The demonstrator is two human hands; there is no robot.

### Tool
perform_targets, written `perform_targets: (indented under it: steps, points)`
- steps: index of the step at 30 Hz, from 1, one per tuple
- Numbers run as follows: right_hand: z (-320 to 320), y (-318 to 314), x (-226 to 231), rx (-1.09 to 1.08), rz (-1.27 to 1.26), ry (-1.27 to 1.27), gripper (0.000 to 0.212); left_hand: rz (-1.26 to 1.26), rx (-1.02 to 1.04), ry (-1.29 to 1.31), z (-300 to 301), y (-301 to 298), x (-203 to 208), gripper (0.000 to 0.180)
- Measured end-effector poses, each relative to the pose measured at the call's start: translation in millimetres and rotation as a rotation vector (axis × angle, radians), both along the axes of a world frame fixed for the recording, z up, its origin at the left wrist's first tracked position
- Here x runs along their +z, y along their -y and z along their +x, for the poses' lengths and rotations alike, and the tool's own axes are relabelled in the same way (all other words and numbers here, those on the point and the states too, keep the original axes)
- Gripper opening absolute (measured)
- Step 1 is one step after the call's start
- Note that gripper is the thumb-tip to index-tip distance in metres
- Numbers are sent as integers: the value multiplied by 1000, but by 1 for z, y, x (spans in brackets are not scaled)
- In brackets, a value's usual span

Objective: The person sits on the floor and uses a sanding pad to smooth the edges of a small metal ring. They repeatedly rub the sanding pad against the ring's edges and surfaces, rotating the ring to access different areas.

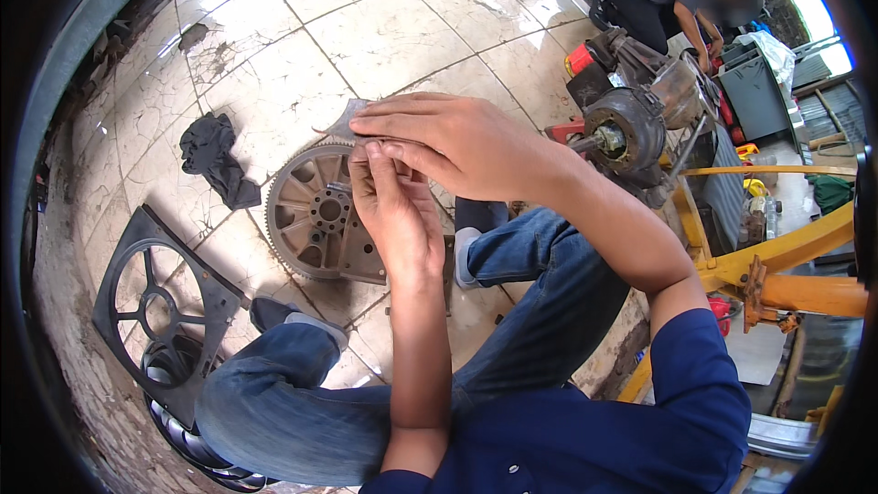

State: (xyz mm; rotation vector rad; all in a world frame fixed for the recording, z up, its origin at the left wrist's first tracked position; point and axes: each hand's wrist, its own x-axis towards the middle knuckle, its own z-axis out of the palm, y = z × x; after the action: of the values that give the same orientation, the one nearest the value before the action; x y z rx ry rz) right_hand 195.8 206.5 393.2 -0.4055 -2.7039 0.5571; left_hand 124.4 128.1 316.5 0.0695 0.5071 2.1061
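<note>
Between my two hands is a thin grey sheet [342, 119], its pointed corner sticking out past the fingertips on the left; most of it is hidden. My right hand [444, 139] lies over the top of it, fingers together, with the thumb pinching from below. From beneath, my left hand [395, 210] grips the same piece, its thumb meeting the right thumb. Below the hands, a brown-grey toothed flywheel [291, 217] lies flat on the tiles, with a flat metal plate [363, 261] against its lower right side, partly covered by my left arm.
A black cloth [215, 160] lies left of the flywheel. A black fan shroud [208, 288] rests beside my left knee. At the right are a gearbox-like assembly [626, 123], a yellow metal frame [777, 247] and a grey bin [754, 87]. Another person [654, 0] crouches at the far right.
</note>
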Motion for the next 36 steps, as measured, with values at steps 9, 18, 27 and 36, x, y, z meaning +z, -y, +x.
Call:
perform_targets:
  steps: [9,18,27,36]
  points:
    - [-5,2,-2,-19,-52,20,37,-60,65,-144,-6,0,-6,27]
    - [0,-2,-6,-1,-121,89,43,-204,110,-156,12,-3,4,36]
    - [3,-2,5,-33,-284,129,42,-218,95,-225,25,0,14,32]
    - [0,2,7,-85,-270,121,39,-198,70,-209,24,1,10,40]
